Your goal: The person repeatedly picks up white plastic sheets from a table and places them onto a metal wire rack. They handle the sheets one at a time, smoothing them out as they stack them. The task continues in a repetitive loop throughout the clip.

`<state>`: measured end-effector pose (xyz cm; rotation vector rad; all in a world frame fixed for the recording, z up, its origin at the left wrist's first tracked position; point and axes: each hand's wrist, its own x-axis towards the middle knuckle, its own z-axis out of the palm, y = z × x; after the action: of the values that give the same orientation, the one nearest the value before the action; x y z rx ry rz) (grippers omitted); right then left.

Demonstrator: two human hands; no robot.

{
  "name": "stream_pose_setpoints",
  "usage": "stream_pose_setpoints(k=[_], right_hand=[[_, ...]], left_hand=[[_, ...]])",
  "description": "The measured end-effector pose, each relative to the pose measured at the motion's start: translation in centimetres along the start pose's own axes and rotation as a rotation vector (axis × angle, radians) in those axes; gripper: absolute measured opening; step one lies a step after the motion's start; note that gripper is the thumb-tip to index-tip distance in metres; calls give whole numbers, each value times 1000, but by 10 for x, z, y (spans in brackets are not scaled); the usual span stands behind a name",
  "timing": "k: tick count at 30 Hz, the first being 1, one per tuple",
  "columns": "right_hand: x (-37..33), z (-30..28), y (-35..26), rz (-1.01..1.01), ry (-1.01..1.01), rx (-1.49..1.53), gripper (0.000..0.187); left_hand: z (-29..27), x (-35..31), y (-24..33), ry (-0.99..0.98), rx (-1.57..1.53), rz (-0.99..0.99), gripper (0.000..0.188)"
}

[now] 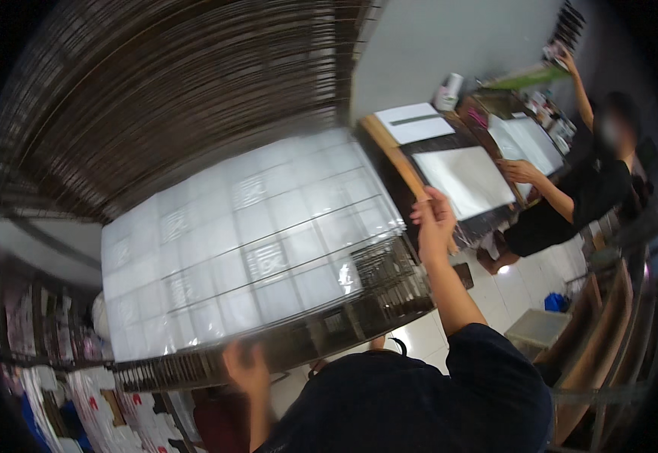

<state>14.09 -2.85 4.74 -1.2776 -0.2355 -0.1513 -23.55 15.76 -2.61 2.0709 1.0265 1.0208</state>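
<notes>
A large wire drying rack [389,283] stands before me, many of its upper shelves [216,83] raised and tilted back. Across its lower stack lies a broad white, glossy sheet [291,241], marked off in squares, some with printed patterns. Thin wires cross over it. My right hand [436,223] is raised beside the rack's right corner, near the wooden edge of a work table. Its fingers are loosely bent and apart, with nothing visible in them. My left hand [247,370] is at the rack's front edge, its fingers smeared by motion; whether it touches the rack is unclear.
To the right, a dark work table [450,143] bears a white sheet [465,181] and paper. Another person [571,204] works there, one arm raised toward the wall. Wooden boards [593,340] and a pale bin [537,328] stand lower right; stacked packages [98,404] lower left.
</notes>
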Motion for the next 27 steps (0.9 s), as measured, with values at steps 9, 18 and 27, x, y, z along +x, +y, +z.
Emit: stream_pose_setpoints(k=[9,18,27], right_hand=[[109,-263,160,593,725,525,59],[162,-274,244,701,859,668,83],[218,-280,229,833,1088,262,11]], left_hand=[[83,8,82,-227,1,261,34],[103,-24,140,-298,44,232,28],[126,-43,162,-325,-170,84,24]])
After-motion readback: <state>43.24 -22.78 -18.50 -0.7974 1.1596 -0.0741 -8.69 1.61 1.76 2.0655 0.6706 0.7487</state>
